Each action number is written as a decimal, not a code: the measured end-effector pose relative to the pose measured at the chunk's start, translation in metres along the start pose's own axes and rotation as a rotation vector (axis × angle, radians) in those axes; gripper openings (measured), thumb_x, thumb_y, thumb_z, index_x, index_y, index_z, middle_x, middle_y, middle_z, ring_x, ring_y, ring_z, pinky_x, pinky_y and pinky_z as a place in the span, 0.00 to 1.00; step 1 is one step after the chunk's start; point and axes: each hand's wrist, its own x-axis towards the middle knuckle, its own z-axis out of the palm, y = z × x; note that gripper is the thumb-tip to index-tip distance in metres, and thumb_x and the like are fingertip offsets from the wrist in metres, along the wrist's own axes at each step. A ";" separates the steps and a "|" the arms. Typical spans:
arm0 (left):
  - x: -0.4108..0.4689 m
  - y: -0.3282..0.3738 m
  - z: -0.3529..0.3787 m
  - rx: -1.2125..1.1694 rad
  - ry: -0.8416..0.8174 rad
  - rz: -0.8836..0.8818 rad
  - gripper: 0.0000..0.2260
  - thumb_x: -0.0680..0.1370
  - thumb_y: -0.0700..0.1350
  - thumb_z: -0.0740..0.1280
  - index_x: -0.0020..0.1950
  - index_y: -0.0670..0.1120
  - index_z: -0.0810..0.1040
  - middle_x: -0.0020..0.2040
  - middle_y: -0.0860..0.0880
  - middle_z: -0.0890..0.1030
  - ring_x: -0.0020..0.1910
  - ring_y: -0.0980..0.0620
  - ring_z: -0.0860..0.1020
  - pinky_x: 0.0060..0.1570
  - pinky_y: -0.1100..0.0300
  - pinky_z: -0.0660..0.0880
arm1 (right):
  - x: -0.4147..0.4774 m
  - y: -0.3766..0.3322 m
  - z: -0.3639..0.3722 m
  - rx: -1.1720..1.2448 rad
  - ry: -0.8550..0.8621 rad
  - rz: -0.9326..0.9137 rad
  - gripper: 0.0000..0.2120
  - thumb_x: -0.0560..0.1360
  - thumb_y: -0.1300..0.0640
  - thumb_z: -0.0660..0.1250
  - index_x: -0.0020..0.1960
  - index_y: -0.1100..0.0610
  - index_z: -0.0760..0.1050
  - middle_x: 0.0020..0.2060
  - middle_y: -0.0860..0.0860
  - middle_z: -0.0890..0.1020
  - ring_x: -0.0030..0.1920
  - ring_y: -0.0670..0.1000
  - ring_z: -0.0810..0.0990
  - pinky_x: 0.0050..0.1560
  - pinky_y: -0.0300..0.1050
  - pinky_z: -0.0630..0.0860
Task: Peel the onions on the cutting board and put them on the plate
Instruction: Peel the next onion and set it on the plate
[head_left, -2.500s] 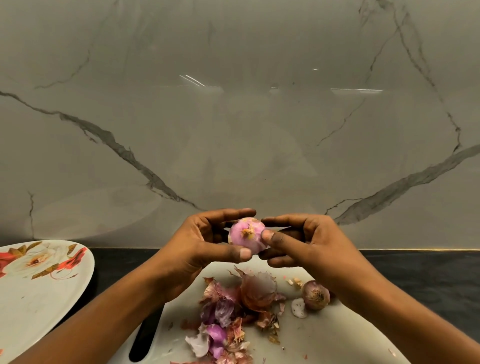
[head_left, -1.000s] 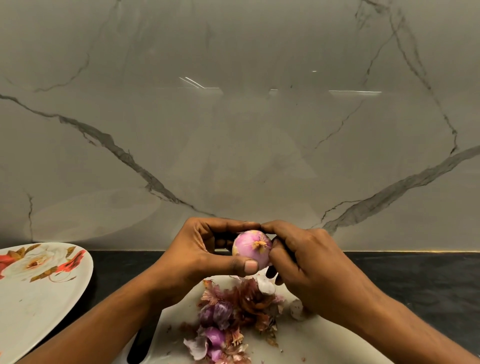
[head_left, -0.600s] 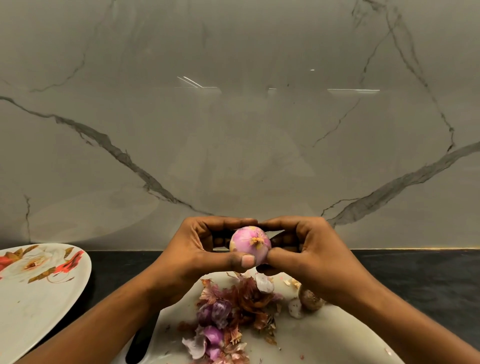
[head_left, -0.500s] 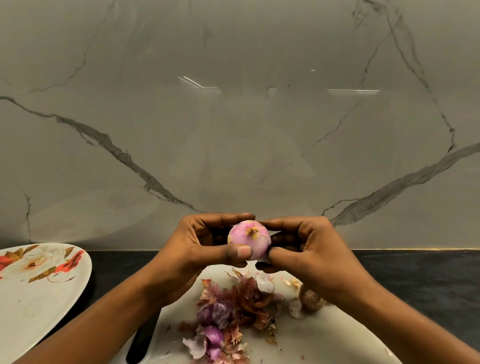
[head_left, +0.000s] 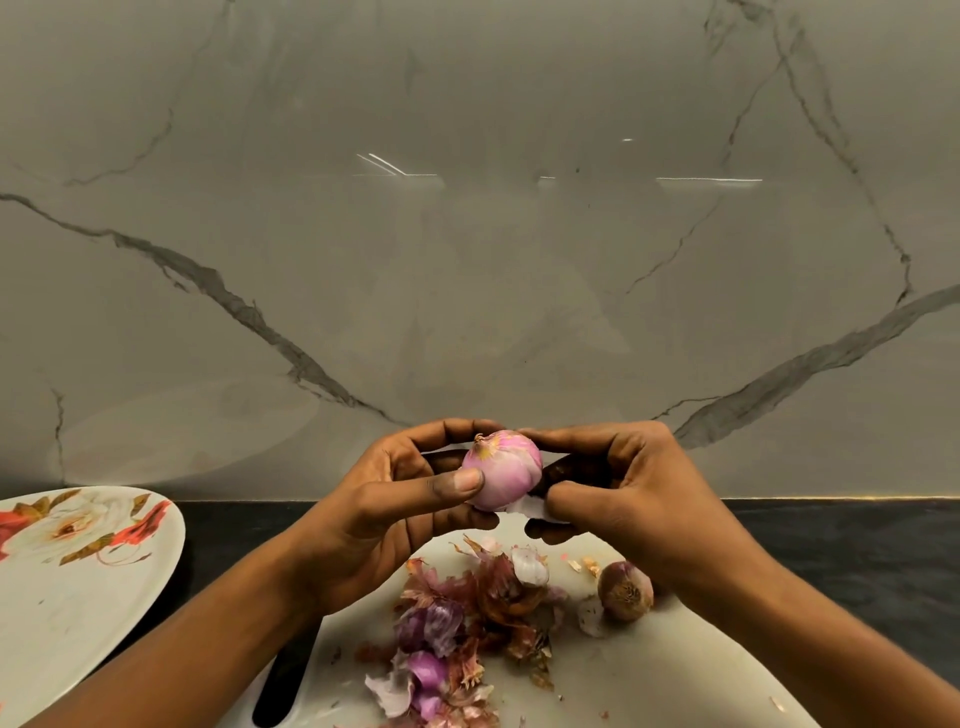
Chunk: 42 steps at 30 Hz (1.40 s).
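Two onions: a pink onion (head_left: 501, 475), nearly bare, gripped in my left hand (head_left: 395, 519) above the cutting board (head_left: 649, 675), and an unpeeled onion (head_left: 623, 590) on the board's right side. My right hand (head_left: 628, 493) pinches a pale skin flap (head_left: 527, 506). It looks slick, so a hard tug could pop the onion loose. One plate (head_left: 78, 597) sits left.

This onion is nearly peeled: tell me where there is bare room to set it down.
Plate: bare below its flower print. Cutting board: free right of the peel pile, in front of the unpeeled onion. Crowded: the board's middle.
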 end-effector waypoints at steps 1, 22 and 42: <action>0.000 -0.001 -0.001 -0.005 -0.003 -0.006 0.24 0.72 0.40 0.75 0.69 0.43 0.81 0.67 0.35 0.81 0.59 0.39 0.83 0.54 0.54 0.84 | 0.000 -0.001 0.000 -0.014 -0.004 -0.004 0.24 0.75 0.75 0.68 0.58 0.48 0.84 0.44 0.53 0.90 0.43 0.56 0.89 0.43 0.43 0.85; 0.002 0.000 -0.005 0.185 -0.017 0.013 0.23 0.78 0.38 0.71 0.72 0.49 0.80 0.67 0.40 0.82 0.62 0.34 0.83 0.59 0.45 0.83 | 0.000 0.000 0.006 -0.044 -0.041 0.060 0.14 0.83 0.63 0.66 0.59 0.46 0.82 0.47 0.52 0.90 0.48 0.52 0.89 0.53 0.49 0.86; -0.003 -0.001 -0.004 0.389 -0.091 0.095 0.26 0.73 0.30 0.77 0.70 0.44 0.82 0.58 0.41 0.78 0.58 0.39 0.82 0.59 0.52 0.81 | 0.001 -0.001 -0.002 0.083 -0.072 0.159 0.13 0.76 0.68 0.72 0.57 0.55 0.83 0.43 0.60 0.89 0.45 0.57 0.89 0.51 0.50 0.87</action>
